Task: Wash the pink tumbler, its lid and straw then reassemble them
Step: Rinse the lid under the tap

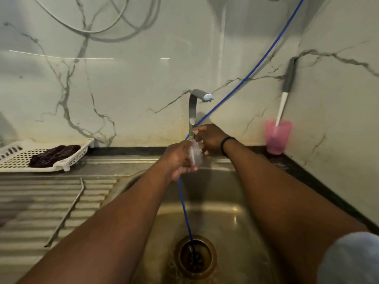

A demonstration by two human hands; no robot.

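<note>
Above the steel sink point(242, 206), my left hand point(176, 160) grips a clear plastic lid point(196, 155) from its left side, just in front of the tap's base. My right hand point(212, 138) reaches in from the right, fingers curled at the lid's upper edge; the exact contact is partly hidden. The pink tumbler point(277, 138) stands upright on the dark counter in the back right corner, away from both hands. On the ribbed drainboard to the left lies a long thin straw point(66, 212).
A grey tap point(193, 107) rises behind the hands. A blue hose point(185, 210) runs from the upper right past the hands into the drain point(195, 257). A white-and-grey brush point(284, 103) stands in the tumbler. A white rack point(67, 160) holding a dark cloth sits back left.
</note>
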